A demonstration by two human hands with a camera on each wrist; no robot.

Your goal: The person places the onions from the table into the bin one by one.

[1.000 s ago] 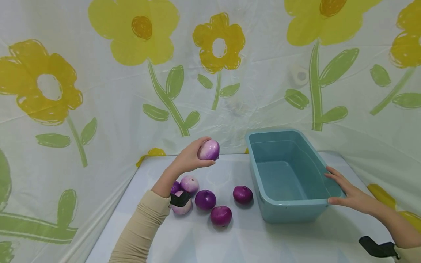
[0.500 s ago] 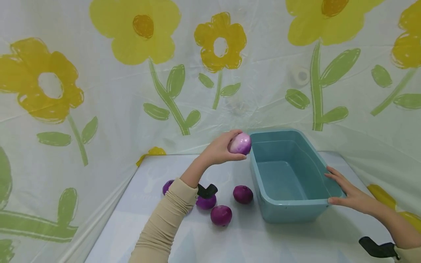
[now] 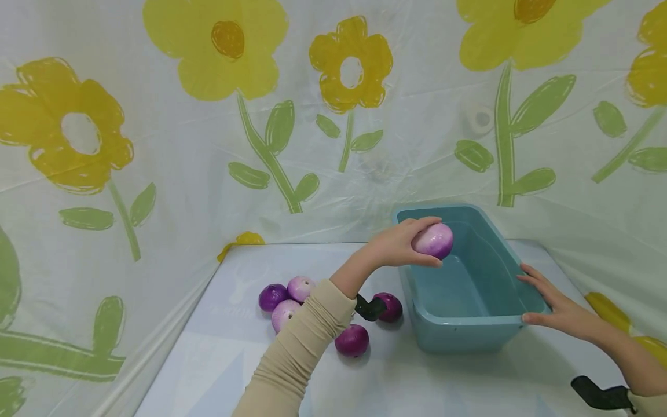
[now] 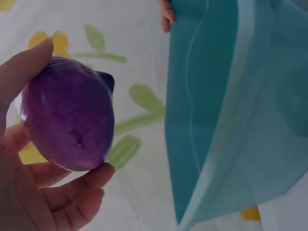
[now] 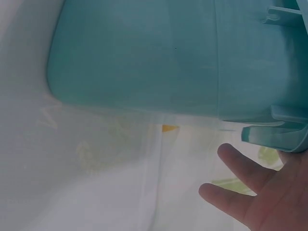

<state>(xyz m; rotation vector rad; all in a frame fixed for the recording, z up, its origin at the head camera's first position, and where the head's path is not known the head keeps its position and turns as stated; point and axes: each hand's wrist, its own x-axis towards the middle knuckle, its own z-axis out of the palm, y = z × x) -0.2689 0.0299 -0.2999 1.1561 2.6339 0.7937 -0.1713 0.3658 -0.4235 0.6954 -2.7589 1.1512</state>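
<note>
The left hand grips a purple-and-white onion, fingers and thumb curled round it. The onion hangs over the near-left part of the teal tub, just inside the tub's left rim and above its bare floor, touching neither. In the left wrist view the thumb lies over the top of the onion and the fingers cup it from below; the tub's wall stands just beside it, with a clear gap between.

The right hand rests on the tub's right rim near the front corner, fingers straight and lightly spread, thumb along the front edge. The right wrist view shows the fingers extended below the rim lip, not curled round it.

The tub sits on the right half of the white table, its back edge close to the flowered sheet. Its interior is open across the full length. The table's front strip and the area ahead of the tub are open surface.

Left of the tub lie the loose onions: a dark one, two pale ones clustered touching, a dark one nearer the front, and another just beside the tub's left wall, partly hidden by the black wrist strap. The left forearm's beige sleeve crosses above this group.
</note>
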